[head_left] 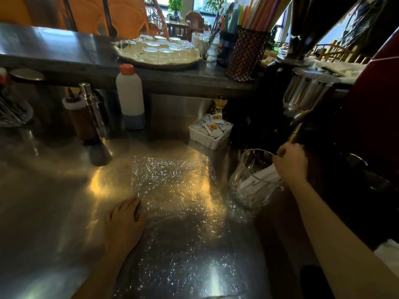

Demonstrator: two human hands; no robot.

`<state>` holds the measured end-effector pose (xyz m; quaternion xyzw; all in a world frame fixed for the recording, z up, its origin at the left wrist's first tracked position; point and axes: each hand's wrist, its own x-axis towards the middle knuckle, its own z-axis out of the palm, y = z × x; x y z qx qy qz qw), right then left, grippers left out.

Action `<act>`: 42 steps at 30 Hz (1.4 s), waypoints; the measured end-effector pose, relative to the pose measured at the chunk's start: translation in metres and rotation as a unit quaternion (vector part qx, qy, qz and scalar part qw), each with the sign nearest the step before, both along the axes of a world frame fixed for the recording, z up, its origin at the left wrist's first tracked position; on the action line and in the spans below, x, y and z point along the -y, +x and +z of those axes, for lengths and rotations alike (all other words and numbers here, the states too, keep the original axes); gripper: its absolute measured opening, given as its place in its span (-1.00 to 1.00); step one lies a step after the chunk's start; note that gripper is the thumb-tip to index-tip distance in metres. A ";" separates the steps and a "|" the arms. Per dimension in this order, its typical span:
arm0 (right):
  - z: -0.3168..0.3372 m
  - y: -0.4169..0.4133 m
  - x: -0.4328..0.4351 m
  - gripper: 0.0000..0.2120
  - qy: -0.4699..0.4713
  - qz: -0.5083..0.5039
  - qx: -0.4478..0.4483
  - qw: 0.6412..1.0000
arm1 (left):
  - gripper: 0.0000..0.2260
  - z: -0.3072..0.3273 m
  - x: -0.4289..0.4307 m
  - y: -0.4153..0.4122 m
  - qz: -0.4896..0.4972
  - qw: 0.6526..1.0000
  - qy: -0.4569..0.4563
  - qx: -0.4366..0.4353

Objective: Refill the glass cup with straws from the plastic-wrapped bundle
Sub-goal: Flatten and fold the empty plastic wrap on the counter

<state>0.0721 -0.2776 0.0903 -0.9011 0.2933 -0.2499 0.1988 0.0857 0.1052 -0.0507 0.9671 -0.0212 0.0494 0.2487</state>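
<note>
Plastic wrap (179,203), crinkled and glinting, lies spread flat on the steel counter (49,212) nearest the viewer, with no straws visible on it. Left hand (125,221) rests palm down at the wrap's left edge, fingers extended and flat, gripping nothing. Right hand (291,161) reaches in from the lower right to the rim of the glass cup (252,178); its fingers curl at the rim, though whether they grip the rim or the straws cannot be determined. The cup, a cut-glass vessel with a handle, stands on the counter just beside the wrap's right edge and holds white paper-wrapped straws (261,180) leaning at an angle inside it.

Beyond the wrap, a white tray of sachets (210,131) sits near the back wall. To the left stand a white bottle with an orange cap (130,96), a slim metal bottle (92,108) and a brown squeeze bottle (77,117), close together. At the right, a metal funnel-shaped vessel (306,91) belongs to a dark machine.

On the raised shelf (54,52) behind, a round tray of upturned glasses (157,50) sits left of a ribbed glass (210,47) and a black mesh holder (246,55) filled with coloured straws. Wicker chairs and plants appear farthest back.
</note>
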 end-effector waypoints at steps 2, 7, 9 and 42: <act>0.003 -0.001 0.006 -0.79 -0.049 0.028 -0.056 0.997 | -0.69 0.001 0.000 0.000 0.001 1.000 -0.003 -0.001; 0.016 0.006 0.005 -0.82 -0.100 0.145 -0.161 0.971 | -0.67 0.006 0.002 -0.002 0.002 1.000 -0.006 -0.005; 0.015 0.005 0.006 -0.77 -0.076 0.174 -0.181 0.965 | -0.67 0.007 0.001 -0.003 0.000 1.000 -0.007 -0.005; -0.079 -0.054 -0.126 -0.69 0.072 0.261 -0.181 0.946 | -0.57 0.024 -0.004 -0.023 0.029 0.977 -0.204 -0.049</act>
